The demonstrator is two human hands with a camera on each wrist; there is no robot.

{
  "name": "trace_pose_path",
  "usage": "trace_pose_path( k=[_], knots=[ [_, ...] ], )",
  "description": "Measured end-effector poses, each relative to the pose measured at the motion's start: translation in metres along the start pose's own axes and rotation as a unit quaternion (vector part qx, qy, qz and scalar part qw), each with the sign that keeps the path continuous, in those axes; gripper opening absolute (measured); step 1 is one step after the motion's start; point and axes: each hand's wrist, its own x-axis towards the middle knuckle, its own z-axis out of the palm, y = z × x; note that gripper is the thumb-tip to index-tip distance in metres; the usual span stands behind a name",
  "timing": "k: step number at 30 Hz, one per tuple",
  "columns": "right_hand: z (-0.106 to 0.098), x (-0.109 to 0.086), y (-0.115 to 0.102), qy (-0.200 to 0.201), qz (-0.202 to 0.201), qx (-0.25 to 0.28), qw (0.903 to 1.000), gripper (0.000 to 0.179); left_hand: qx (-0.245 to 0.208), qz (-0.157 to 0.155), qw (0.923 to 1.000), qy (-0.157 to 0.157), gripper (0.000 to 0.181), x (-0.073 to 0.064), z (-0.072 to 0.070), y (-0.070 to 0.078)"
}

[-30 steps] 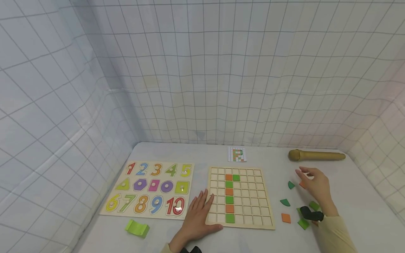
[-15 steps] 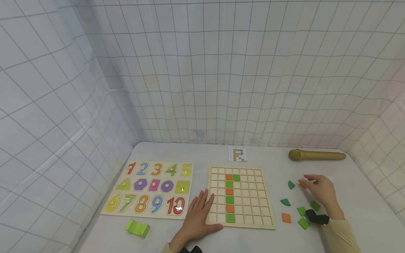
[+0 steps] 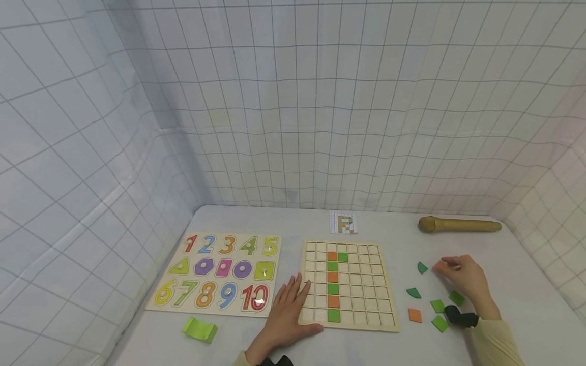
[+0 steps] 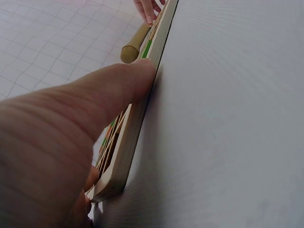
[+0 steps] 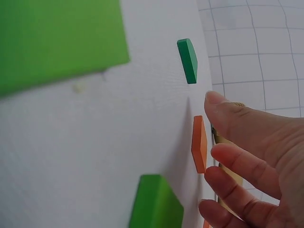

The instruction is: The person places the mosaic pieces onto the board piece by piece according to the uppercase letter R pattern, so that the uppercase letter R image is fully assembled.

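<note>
My left hand (image 3: 286, 317) lies spread with straight fingers on the left edge of a wooden grid board (image 3: 361, 328). Its thumb presses the board's front rim (image 4: 137, 114) in the left wrist view. Orange and green square tiles fill part of one column, with a green tile (image 3: 342, 257) beside the top one. My right hand (image 3: 469, 279) is low over an orange tile (image 5: 199, 145) on the table. Thumb and fingers are apart around it, with no clear pinch. Another orange piece (image 3: 465, 256) shows behind the fingers. Dark green quarter-round pieces (image 3: 414, 293) lie nearby.
Green tiles (image 3: 440, 323) and an orange square tile (image 3: 414, 315) lie near the right wrist. A mustard microphone-shaped stick (image 3: 460, 224) lies behind. A patterned card (image 3: 343, 223) is beyond the board. Left are a number puzzle (image 3: 212, 277) and a lime-green block (image 3: 200, 330).
My right hand has moved down and slightly right, then come in over the orange tile, with its fingers drawing nearer to it. My left hand has stayed on the board.
</note>
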Motion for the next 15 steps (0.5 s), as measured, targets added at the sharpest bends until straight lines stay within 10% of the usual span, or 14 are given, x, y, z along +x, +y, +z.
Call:
trace_pose_path(
  k=[15],
  knots=[
    [0.0005,0.0017,0.0046,-0.015,0.019,-0.011,0.9997,0.056,0.007,0.005,1.0,0.005,0.097,0.0002,0.0005,0.0004]
  ],
)
